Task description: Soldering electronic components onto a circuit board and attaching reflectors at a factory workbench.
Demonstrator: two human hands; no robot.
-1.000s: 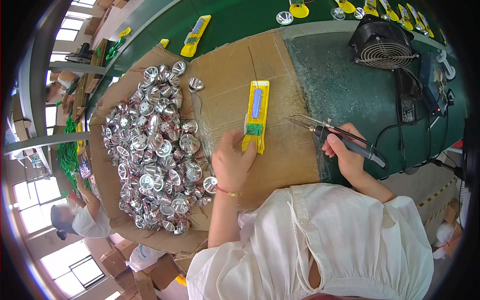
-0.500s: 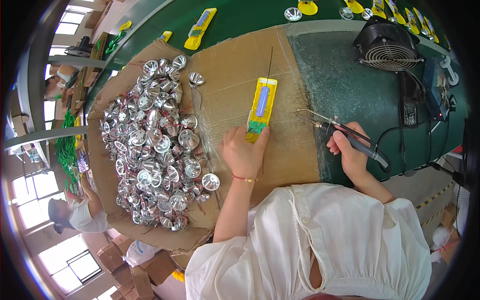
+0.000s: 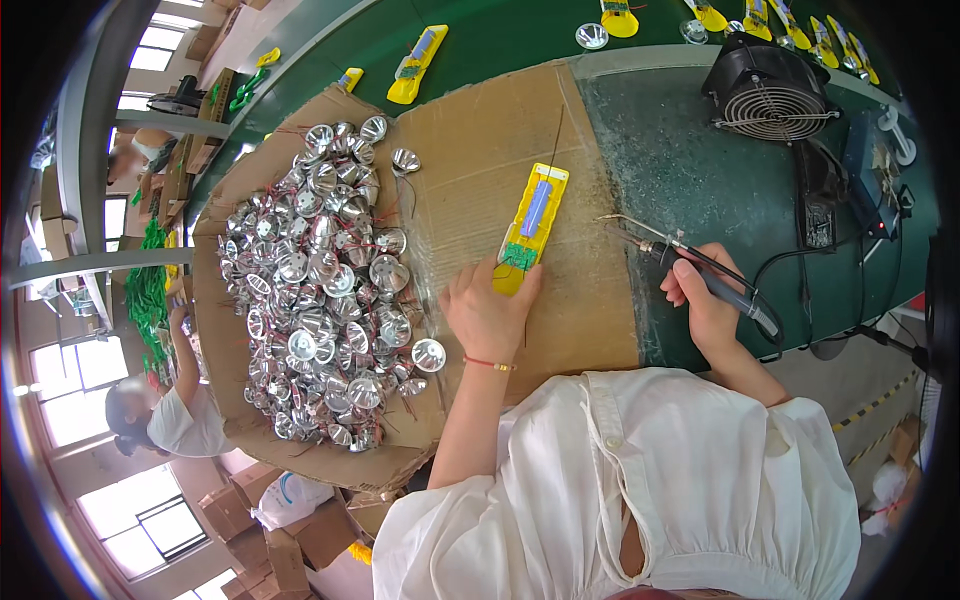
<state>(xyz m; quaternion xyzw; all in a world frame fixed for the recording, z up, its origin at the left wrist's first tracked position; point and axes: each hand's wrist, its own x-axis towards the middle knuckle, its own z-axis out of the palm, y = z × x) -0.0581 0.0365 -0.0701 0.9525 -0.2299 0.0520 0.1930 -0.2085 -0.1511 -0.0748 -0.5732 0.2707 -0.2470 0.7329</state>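
Nearest the body, the lower end of a yellow casing [image 3: 530, 228] with a blue part and a green circuit board is gripped by the left hand [image 3: 487, 318] on a cardboard sheet [image 3: 480, 140], while a soldering iron [image 3: 690, 265] is grasped in the right hand [image 3: 705, 305], its tip held just right of the casing. A heap of silver reflector cups [image 3: 320, 290] with red wires is spread to the left. Farther off, a black fan [image 3: 768, 88] is set on the green table [image 3: 520, 35].
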